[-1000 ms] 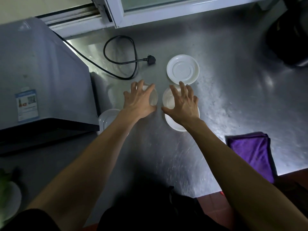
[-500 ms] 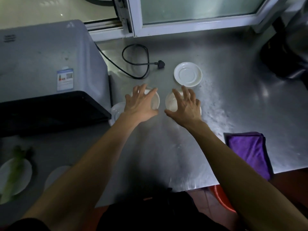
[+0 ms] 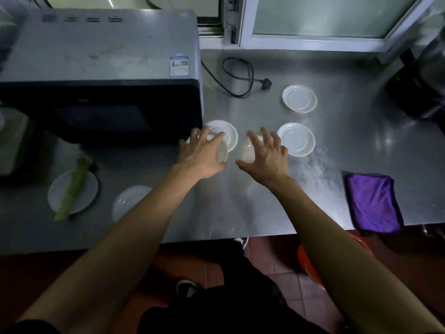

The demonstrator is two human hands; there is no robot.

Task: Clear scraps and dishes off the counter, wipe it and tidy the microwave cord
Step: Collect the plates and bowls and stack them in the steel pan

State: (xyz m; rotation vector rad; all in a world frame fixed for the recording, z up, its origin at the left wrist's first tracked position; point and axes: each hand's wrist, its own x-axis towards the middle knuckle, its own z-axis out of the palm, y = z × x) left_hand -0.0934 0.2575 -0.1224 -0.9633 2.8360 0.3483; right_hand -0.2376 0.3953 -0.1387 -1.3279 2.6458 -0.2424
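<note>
1. Two hands, head view, mid-frame: left hand (image 3: 201,156) grasps a small white bowl (image 3: 222,154), right hand (image 3: 265,156) grasps another bowl (image 3: 246,150).
2. Risk: top-down fingertip holds slip; bowls knock saucer (image 3: 296,139) or microwave (image 3: 101,75).
3. Cord (image 3: 237,77) loose, upper centre, on the counter (image 3: 240,203).

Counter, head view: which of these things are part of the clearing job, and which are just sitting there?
Job:
bowls under left hand and right hand
saucers
plate with green scrap
empty plate
purple cloth
cord
microwave

Lying about:
dark appliance, far right
orange bucket on floor
</note>
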